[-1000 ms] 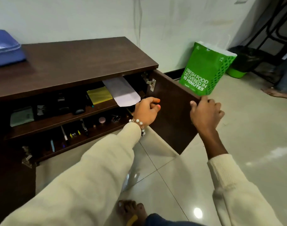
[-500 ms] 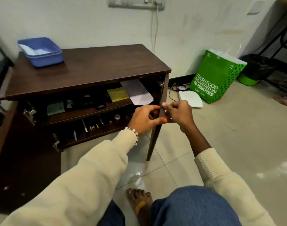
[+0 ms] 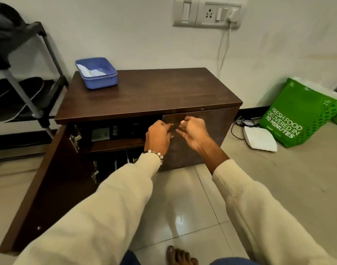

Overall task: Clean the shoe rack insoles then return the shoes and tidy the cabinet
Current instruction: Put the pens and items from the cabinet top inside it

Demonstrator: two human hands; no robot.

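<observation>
- Cabinet (image 3: 144, 96): dark wood, standing on the floor against the wall; its right door (image 3: 211, 134) sits flush, its left door (image 3: 49, 178) swings wide open.
- Left hand (image 3: 158, 137): fingers curled at the right door's inner edge; whether it grips anything I cannot tell.
- Right hand (image 3: 194, 133): fingers loosely curled against the same door front.
- Blue tub (image 3: 98, 79): on the cabinet top, back left corner.
- Green bag (image 3: 297, 115): on the floor, right of the cabinet.

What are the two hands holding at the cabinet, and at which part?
The left hand pinches something small and shiny at the upper left edge of the closed right door, probably a key or handle. The right hand is beside it; its hold cannot be told.
</observation>
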